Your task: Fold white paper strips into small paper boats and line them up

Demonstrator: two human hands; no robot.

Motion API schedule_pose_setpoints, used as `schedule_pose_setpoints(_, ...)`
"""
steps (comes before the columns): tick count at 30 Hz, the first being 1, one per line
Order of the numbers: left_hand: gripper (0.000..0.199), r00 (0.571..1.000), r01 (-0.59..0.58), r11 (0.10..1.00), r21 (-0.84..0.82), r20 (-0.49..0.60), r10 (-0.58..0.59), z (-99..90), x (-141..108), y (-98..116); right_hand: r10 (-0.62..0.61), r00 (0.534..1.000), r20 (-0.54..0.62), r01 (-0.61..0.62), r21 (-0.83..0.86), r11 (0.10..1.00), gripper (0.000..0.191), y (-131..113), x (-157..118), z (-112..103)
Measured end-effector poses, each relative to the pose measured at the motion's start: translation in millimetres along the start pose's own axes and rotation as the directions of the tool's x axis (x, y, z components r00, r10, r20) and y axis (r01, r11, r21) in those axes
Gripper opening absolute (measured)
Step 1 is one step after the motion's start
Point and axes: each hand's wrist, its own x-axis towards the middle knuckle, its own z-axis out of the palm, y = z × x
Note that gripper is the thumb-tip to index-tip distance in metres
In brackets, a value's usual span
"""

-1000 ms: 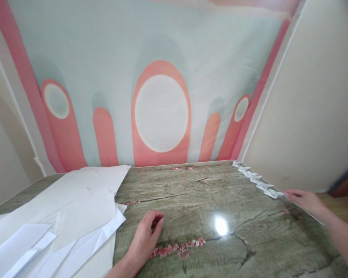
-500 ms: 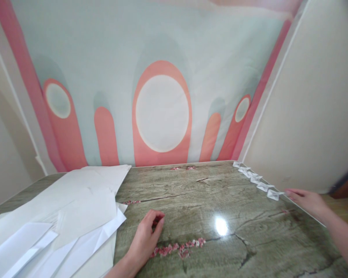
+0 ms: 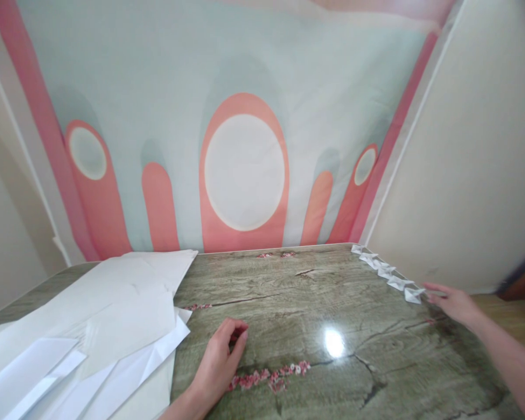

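My left hand [image 3: 222, 357] rests on the wood-patterned table [image 3: 289, 315], just right of the paper pile. Its fingers are loosely curled in, the thumb close to the forefinger, with nothing seen in them. At the right edge of the table, my right hand [image 3: 451, 303] is beside the nearest small folded white paper boat [image 3: 413, 296]. Its forefinger and thumb are apart, their tips close to the boat's right end; whether they touch is unclear. Several similar folded paper boats [image 3: 398, 283] run in a row along that edge toward the far corner.
White paper sheets [image 3: 131, 315] lie in an overlapping pile on the left, with folded strips [image 3: 35, 361] on top. Behind the table hangs a printed backdrop [image 3: 245, 175] with pink arches. A pale wall [image 3: 468, 163] stands to the right.
My right hand has moved slightly left toward the nearest paper boat. That boat sits a touch further right and is turned a little. My left hand has stayed put.
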Motion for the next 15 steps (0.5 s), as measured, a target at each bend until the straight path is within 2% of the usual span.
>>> schedule_pose_setpoints(3,0.017,1.0,-0.004,1.0,0.001,0.005,0.004,0.0,0,0,0.019,0.976,0.219,-0.016,-0.017,1.0,0.021,14,11,9)
schedule_pose_setpoints(6,0.018,1.0,0.0,1.0,0.002,0.009,0.0,-0.3,0,0,0.049,0.948,0.315,-0.019,-0.098,0.995,0.025,27,22,18)
schedule_pose_setpoints(9,0.018,1.0,0.006,1.0,0.009,-0.003,-0.006,-0.6,0,0,0.034,0.941,0.337,0.023,-0.163,0.986,0.027,35,29,25)
schedule_pose_setpoints(15,0.018,1.0,0.006,1.0,0.015,-0.017,-0.005,-0.9,1,1,-0.063,0.948,0.312,0.138,-0.225,0.964,0.026,40,32,28)
